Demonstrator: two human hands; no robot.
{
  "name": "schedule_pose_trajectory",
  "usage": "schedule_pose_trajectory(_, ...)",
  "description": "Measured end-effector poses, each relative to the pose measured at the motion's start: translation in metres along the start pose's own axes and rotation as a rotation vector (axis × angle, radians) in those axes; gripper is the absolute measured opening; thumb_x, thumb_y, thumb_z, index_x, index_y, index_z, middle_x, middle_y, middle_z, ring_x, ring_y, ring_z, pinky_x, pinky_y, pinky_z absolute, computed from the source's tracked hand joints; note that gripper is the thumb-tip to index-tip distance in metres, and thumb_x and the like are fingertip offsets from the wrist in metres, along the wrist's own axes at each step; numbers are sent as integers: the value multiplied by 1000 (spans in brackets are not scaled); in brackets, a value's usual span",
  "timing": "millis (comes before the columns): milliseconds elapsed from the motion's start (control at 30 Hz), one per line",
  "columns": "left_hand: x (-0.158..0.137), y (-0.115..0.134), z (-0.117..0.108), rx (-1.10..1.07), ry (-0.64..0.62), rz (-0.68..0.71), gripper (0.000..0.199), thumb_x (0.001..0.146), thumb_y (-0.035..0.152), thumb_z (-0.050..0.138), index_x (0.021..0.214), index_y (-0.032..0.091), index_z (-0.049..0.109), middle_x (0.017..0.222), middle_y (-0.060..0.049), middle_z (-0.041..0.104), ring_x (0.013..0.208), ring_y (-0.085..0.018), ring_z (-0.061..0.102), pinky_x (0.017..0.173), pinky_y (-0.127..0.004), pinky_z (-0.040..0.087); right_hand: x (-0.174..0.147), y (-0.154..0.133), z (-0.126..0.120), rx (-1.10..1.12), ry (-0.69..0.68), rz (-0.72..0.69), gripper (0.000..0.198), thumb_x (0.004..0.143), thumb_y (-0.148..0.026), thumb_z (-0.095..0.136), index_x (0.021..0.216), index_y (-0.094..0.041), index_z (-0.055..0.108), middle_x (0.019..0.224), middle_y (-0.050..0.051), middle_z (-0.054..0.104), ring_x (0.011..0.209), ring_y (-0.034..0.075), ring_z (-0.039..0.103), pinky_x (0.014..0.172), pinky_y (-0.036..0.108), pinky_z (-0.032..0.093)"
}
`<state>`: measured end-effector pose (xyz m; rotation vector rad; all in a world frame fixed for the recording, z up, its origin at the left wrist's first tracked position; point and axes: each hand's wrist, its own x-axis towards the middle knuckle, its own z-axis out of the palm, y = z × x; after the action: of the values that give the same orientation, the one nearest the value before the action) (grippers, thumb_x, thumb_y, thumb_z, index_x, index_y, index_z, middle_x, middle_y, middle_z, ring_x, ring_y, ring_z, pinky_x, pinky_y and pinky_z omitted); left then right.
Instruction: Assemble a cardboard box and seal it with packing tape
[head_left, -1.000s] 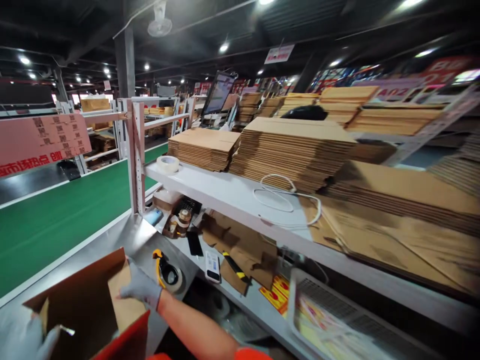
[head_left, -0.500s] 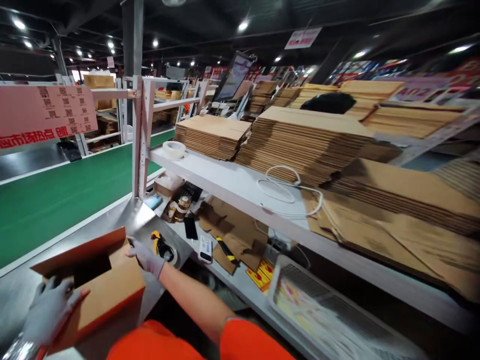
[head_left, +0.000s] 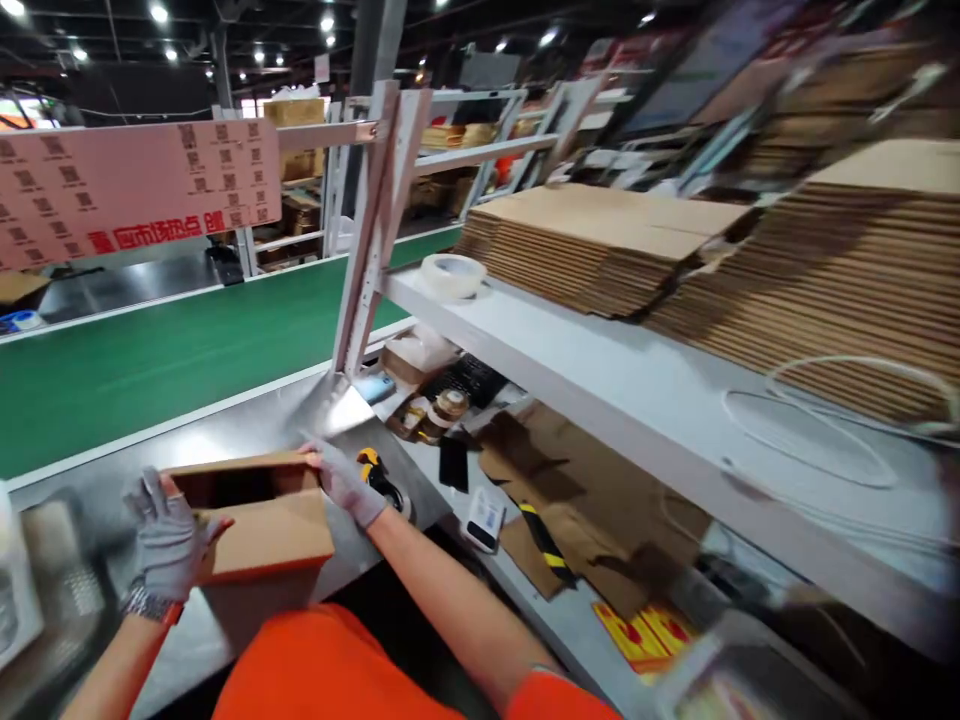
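Note:
A brown cardboard box [head_left: 262, 530] stands on the steel worktop [head_left: 225, 435] in front of me, its near flap folded over and a dark gap open at the back. My left hand [head_left: 166, 535], in a grey glove with a wristwatch, presses on the box's left end. My right hand [head_left: 341, 482], also gloved, grips the box's right top corner. A yellow and black tape dispenser [head_left: 381, 482] lies just right of that hand.
A green conveyor belt [head_left: 150, 360] runs behind the worktop. A white shelf [head_left: 600, 370] at right carries stacks of flat cartons [head_left: 600, 240] and a tape roll [head_left: 451, 275]. Below lie a scanner [head_left: 484, 518], cardboard scraps [head_left: 592, 500] and small items.
The view swung left and down. The box's near flap came down over the opening. My left hand moved onto the box's left end; the right hand stayed at the right corner.

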<state>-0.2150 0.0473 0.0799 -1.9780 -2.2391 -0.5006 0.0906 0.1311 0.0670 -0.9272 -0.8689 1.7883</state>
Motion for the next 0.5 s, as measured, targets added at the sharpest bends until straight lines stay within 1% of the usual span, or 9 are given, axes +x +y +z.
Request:
schedule_pose_trajectory(33, -2, 1, -3, 18, -11, 17, 120, 88, 59, 84, 170, -18, 42, 185, -52, 21, 177, -70, 9, 139, -87, 17, -5, 6, -6, -6, -15, 20, 48, 57, -36, 82, 97, -27, 57, 92, -4, 65, 86, 19, 59, 76, 29, 46)
schedule_pose_trajectory(67, -3, 1, -6, 32, -30, 49, 107, 93, 58, 81, 169, -12, 50, 187, -46, 27, 177, -69, 12, 139, -87, 14, -11, 12, -10, -20, -28, 24, 51, 54, -32, 80, 99, -28, 55, 98, -3, 67, 89, 20, 61, 76, 29, 46)
schedule_pose_trajectory(133, -4, 0, -10, 41, -96, 120, 81, 104, 55, 68, 165, 2, 64, 185, -35, 43, 177, -64, 23, 140, -87, 14, -19, 20, -14, -26, -32, 12, 53, 54, -31, 76, 102, -29, 53, 110, -2, 67, 97, 22, 63, 78, 30, 48)
schedule_pose_trajectory(167, -3, -2, -10, 36, -134, 140, 73, 108, 53, 61, 163, 6, 68, 184, -31, 49, 175, -61, 29, 140, -86, 16, -21, 22, -13, -23, -28, 14, 53, 56, -32, 74, 104, -29, 52, 113, -1, 66, 99, 23, 63, 79, 30, 49)
schedule_pose_trajectory(200, -1, -3, -11, 26, -164, 143, 69, 110, 50, 55, 163, 7, 68, 182, -29, 52, 174, -59, 34, 141, -84, 19, -23, 23, -11, -26, -19, 19, 53, 56, -33, 73, 105, -29, 52, 113, -1, 65, 99, 23, 63, 80, 31, 49)
schedule_pose_trajectory(300, 6, -10, -12, -69, -222, 89, 68, 110, 45, 46, 160, 3, 67, 183, -29, 51, 174, -54, 37, 141, -73, 30, -24, 21, -2, -117, 6, 26, 59, 60, -35, 76, 114, -29, 53, 109, -2, 64, 92, 22, 62, 79, 32, 49)
schedule_pose_trajectory(367, 13, -14, -19, -188, -254, -10, 70, 106, 50, 53, 159, 7, 64, 182, -28, 51, 173, -48, 41, 140, -64, 39, -24, 19, 2, -179, 3, 35, 64, 66, -41, 83, 122, -29, 54, 111, -1, 68, 92, 23, 65, 81, 34, 52)
schedule_pose_trajectory(433, 20, -16, -32, -294, -294, -170, 84, 98, 61, 66, 165, 11, 55, 177, -28, 56, 166, -46, 53, 133, -59, 48, -25, 17, 2, -162, -1, 43, 66, 69, -46, 88, 124, -29, 56, 116, 1, 70, 96, 24, 68, 86, 37, 54)
schedule_pose_trajectory(500, 25, -16, -47, -361, -357, -342, 113, 89, 68, 81, 175, 10, 39, 166, -30, 64, 151, -48, 67, 125, -59, 55, -27, 18, 0, -107, 5, 46, 63, 70, -49, 88, 122, -28, 59, 119, 2, 70, 100, 25, 68, 89, 37, 55)
